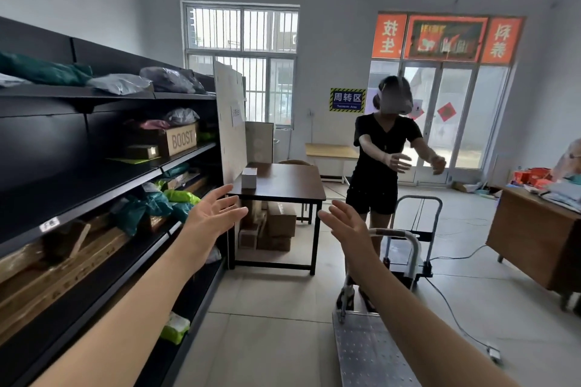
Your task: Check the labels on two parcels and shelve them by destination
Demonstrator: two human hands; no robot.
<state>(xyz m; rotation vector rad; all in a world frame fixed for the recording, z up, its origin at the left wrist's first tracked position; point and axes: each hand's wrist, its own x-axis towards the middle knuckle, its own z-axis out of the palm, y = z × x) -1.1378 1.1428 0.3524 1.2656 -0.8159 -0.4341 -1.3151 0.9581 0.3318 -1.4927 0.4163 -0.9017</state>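
My left hand (pixel 213 214) and my right hand (pixel 347 225) are both stretched out in front of me, palms facing each other, fingers spread, holding nothing. A black shelving unit (pixel 94 185) runs along my left, stocked with bagged and boxed parcels: grey bags (pixel 169 78) on top, a BOOST box (pixel 180 138) in the middle, green bags (pixel 176 201) lower down. A small white box (pixel 249 177) stands on a dark wooden table (pixel 289 182) straight ahead, beyond my hands.
Cardboard boxes (pixel 276 226) are stacked under the table. A metal platform trolley (pixel 364 349) stands by my right arm, a second cart (pixel 415 229) behind it. A person in black (pixel 380 163) stands beyond it with arms out. A wooden desk (pixel 534 229) sits at right.
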